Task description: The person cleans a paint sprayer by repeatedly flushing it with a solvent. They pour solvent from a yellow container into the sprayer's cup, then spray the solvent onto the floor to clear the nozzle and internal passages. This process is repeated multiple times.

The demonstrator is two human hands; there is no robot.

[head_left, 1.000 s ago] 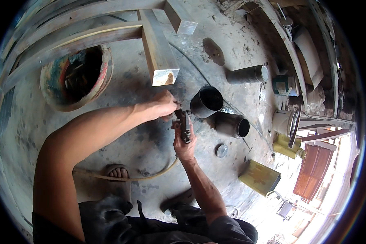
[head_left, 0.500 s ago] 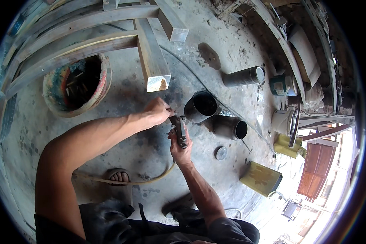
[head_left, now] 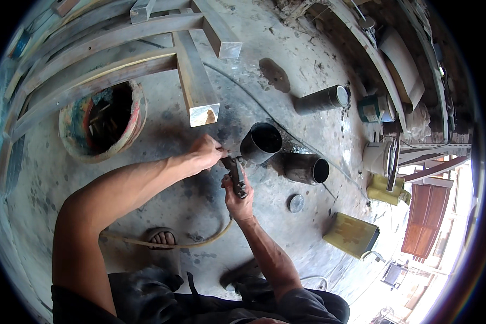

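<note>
The wooden frame (head_left: 195,78) sits lower in view than a second ago, as the head has tipped; the hands barely differ. Nearest, the right hand (head_left: 239,204) wraps firmly around a dark metal tool (head_left: 236,177), seemingly bearing its weight. Its long axis points away, leaning left. At its far end, the left hand (head_left: 204,152), fingers bent together, perhaps steadies it; what they pinch, I can't tell.
</note>
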